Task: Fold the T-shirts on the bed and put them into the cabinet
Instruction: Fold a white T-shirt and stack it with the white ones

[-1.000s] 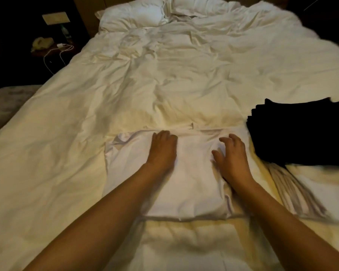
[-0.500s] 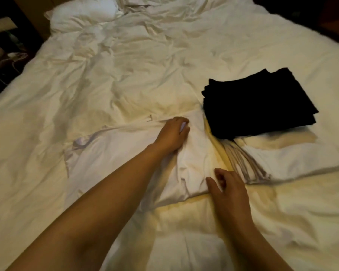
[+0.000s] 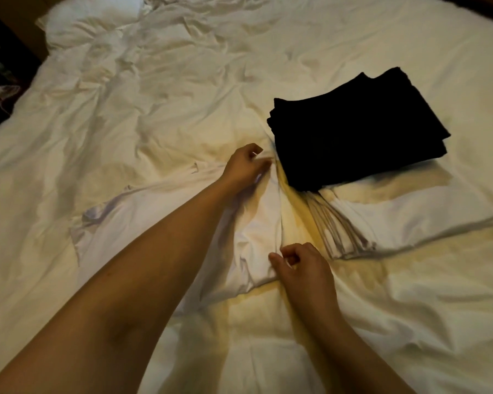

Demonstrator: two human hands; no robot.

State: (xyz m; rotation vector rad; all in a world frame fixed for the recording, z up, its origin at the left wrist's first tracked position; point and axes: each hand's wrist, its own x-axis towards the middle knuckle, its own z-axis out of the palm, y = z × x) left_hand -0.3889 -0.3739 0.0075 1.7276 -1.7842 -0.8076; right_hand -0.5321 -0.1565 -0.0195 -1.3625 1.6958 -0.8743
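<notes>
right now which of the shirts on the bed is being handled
The white T-shirt at centre: left hand pinches its far right corner, right hand is at its near corner. The folded black shirts and folded white stack lie untouched.

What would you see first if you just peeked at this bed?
Probably the black folded pile, dark against the white bed, lying on a white folded pile at the right. Next, two bare arms reaching in: the left hand pinches the far corner of a white T-shirt, the right hand its near corner.
</notes>
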